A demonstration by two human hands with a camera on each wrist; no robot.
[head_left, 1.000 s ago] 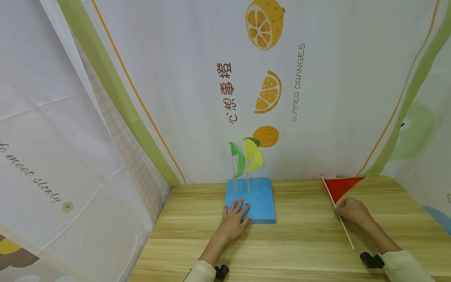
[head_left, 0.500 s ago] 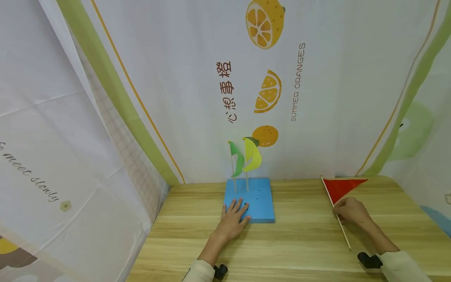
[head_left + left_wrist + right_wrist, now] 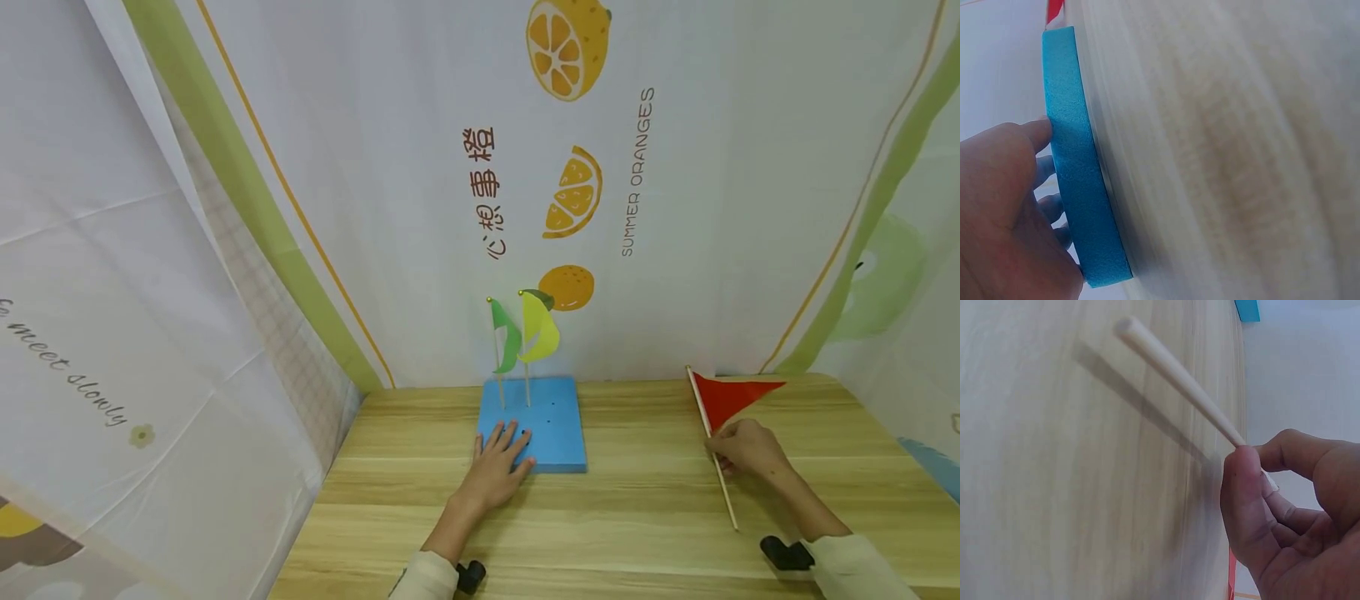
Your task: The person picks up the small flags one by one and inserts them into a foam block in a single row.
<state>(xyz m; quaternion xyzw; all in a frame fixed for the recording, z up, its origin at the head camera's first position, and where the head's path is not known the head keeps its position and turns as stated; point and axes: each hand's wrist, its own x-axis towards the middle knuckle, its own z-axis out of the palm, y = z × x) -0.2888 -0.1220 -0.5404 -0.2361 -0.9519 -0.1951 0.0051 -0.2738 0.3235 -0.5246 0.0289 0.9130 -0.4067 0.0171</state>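
My left hand [image 3: 491, 475] lies spread over the near left part of a blue foam block [image 3: 558, 446], fingers straight on its top. In the left wrist view the block's side [image 3: 1082, 169] shows flat against the table. Two small flags, one green [image 3: 509, 348] and one yellow [image 3: 543, 329], stand upright in the block on thin sticks. Small dark holes dot its top. At the right, my right hand [image 3: 753, 454] pinches the stick of a red triangular flag [image 3: 723, 402] between thumb and fingers. The stick's bare lower end [image 3: 1166, 365] hangs above the table, its shadow beneath.
The wooden table [image 3: 622, 533] meets a white printed curtain [image 3: 390, 208] just behind the block. More hanging cloth [image 3: 112, 292] encloses the left side. A black wrist mount [image 3: 786, 553] sits by the right sleeve, with another [image 3: 471, 577] at the left.
The lower end of the red flag's stick has swung left, so the stick stands steeper. My right hand keeps its pinch with little movement. My left hand stays on the block.
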